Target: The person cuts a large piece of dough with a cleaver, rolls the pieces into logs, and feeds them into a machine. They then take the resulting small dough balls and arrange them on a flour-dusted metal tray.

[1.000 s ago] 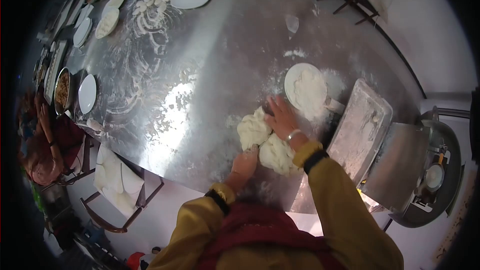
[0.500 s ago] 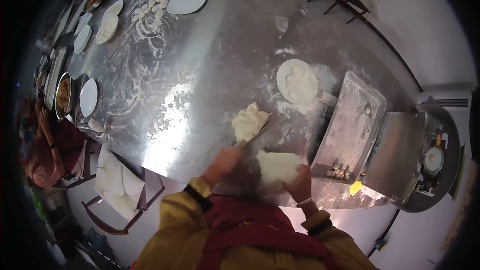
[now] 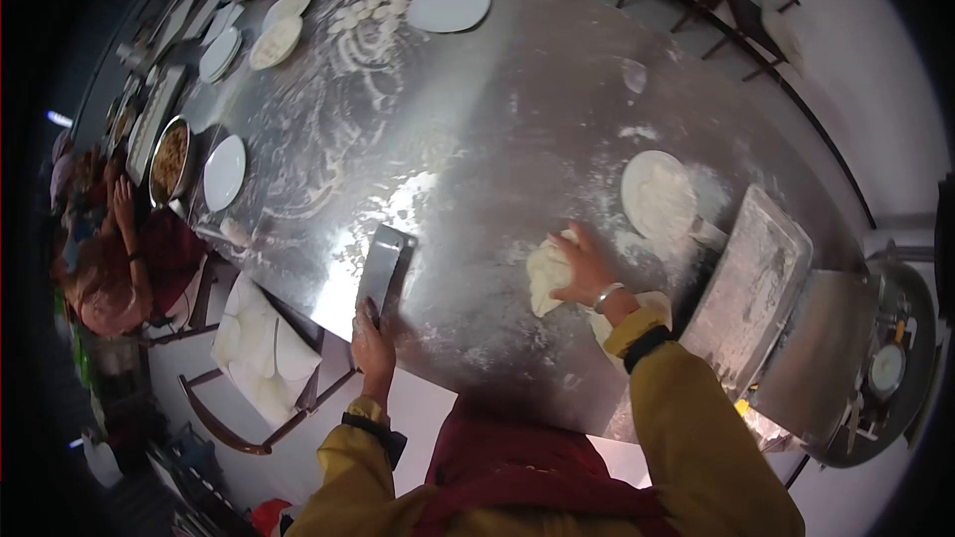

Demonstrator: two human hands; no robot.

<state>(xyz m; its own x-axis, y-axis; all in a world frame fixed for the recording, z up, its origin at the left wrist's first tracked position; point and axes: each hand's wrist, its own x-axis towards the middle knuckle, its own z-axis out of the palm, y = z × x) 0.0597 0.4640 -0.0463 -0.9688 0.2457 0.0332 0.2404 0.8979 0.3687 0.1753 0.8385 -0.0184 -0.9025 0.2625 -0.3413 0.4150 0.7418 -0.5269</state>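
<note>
Shifting the cleaver [image 3: 383, 264] leftward, away from the dough [image 3: 543, 280] being cut half a second ago, and laying it flat by the near edge of the steel table [image 3: 477, 129]. Wrapping the left hand [image 3: 373, 343] closed around its handle. Pressing the right hand [image 3: 587, 267], fingers spread, onto the dough, lying mid-table near the floured plate [image 3: 659, 197], with the floured tray [image 3: 756, 273] farther right.

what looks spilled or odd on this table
White flour is smeared in swirls and patches across the shiny steel table. The flat steel cleaver lies close to the table's near edge, left hand on its handle.
</note>
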